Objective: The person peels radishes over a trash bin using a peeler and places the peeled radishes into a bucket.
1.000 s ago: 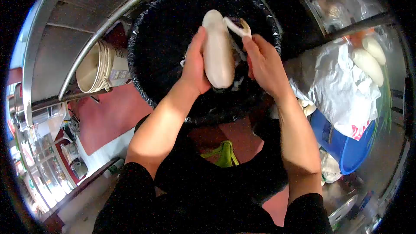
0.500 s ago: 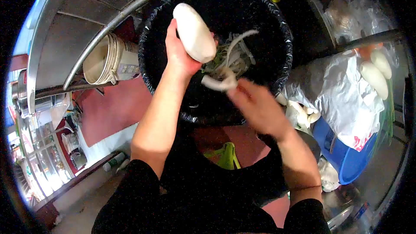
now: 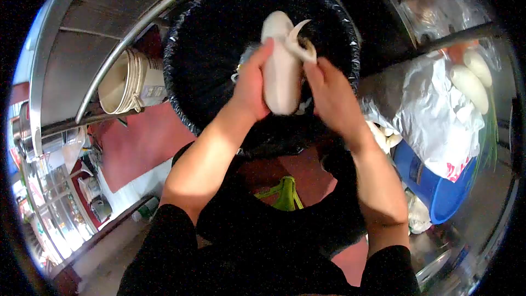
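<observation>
White radish (image 3: 281, 77) lies over the black-lined bin (image 3: 169, 60), its length running roughly twelve to six. I have my left hand (image 3: 253, 85) clasped around its nine-o'clock side. My right hand (image 3: 335, 98), blurred, pinches a peeler (image 3: 308, 52) at its two-o'clock side, a pale peel strip (image 3: 296, 34) curling there; I can't tell each finger's place. From the bin, I see a white bucket (image 3: 123, 85) at nine and a blue tub (image 3: 441, 197) at four.
</observation>
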Demonstrator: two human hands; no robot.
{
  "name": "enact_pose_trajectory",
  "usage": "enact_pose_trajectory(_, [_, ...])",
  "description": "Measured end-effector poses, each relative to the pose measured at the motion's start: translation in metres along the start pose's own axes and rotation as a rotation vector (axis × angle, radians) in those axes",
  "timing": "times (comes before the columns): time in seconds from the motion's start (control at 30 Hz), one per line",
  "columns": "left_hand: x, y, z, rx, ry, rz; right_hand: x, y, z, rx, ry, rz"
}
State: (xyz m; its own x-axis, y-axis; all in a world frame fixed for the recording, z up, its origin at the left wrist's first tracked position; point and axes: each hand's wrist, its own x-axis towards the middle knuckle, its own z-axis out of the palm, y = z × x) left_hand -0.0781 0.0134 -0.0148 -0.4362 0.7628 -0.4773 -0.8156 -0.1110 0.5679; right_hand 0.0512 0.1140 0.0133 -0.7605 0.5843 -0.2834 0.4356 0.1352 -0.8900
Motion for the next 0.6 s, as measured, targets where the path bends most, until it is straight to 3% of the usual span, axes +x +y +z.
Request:
enact_pose_trajectory(0.03, [0.006, 0.007, -0.002, -0.024, 0.068, 0.087, -0.012, 0.000, 0.005, -0.076, -0.016, -0.132])
enact_pose_trajectory(0.1, [0.008, 0.040, -0.020, -0.017, 0.110, 0.119, -0.037, -0.012, 0.008, -0.158, -0.165, -0.114])
enact_pose_trajectory(0.17, [0.022, 0.055, -0.037, -0.186, 0.226, 0.199, -0.051, -0.003, 0.019, -0.246, -0.451, -0.144])
enact_pose_trajectory(0.23, [0.016, 0.055, -0.034, -0.207, 0.228, 0.191, -0.048, -0.003, 0.017, -0.159, -0.387, -0.183])
enact_pose_trajectory(0.3, [0.010, 0.044, -0.025, -0.130, 0.263, 0.096, -0.030, -0.003, 0.003, -0.004, -0.106, -0.127])
enact_pose_trajectory(0.37, [0.004, 0.030, -0.014, -0.030, 0.169, 0.041, -0.016, -0.004, -0.011, 0.026, -0.114, 0.004])
enact_pose_trajectory(0.5, [-0.006, -0.003, 0.007, -0.004, 0.013, -0.058, 0.010, 0.007, -0.013, 0.020, 0.064, -0.077])
enact_pose_trajectory(0.6, [-0.002, -0.016, 0.006, 0.027, 0.051, -0.078, 0.021, 0.009, -0.012, -0.020, 0.112, -0.135])
